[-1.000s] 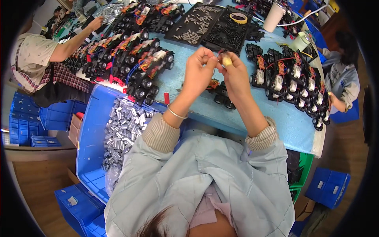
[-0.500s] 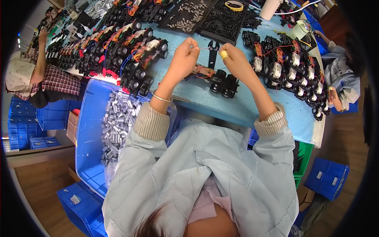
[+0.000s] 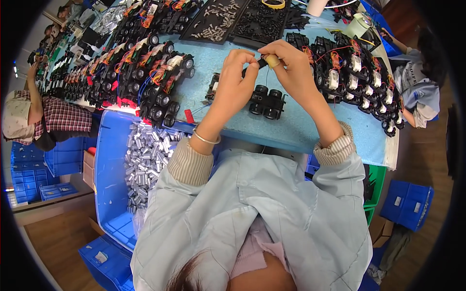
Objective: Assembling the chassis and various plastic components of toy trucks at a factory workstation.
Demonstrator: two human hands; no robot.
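Note:
Both my hands meet above a black toy-car chassis with wheels (image 3: 267, 103) on the table. My left hand (image 3: 237, 77) is closed in a pinch on a narrow black bar (image 3: 260, 63), which lies tilted between the two hands. My right hand (image 3: 293, 65), with yellow tape around one finger, closes on the bar's other end. A thin dark wire (image 3: 267, 76) hangs below the fingers. My fingers hide the bar's ends, and my left hand covers part of the chassis.
Rows of wired chassis stand left (image 3: 160, 63) and right (image 3: 335, 72). Black trays of small parts (image 3: 213, 22) lie at the back. A blue bin (image 3: 111, 160) of silver motors stands below the table's left edge. A red piece (image 3: 189, 116) lies near that edge. Co-workers sit at both sides.
My hands have come closer together, the left moving right. The fork-ended black bar that lay between them is now tilted and held. The red wire between my fingers no longer shows.

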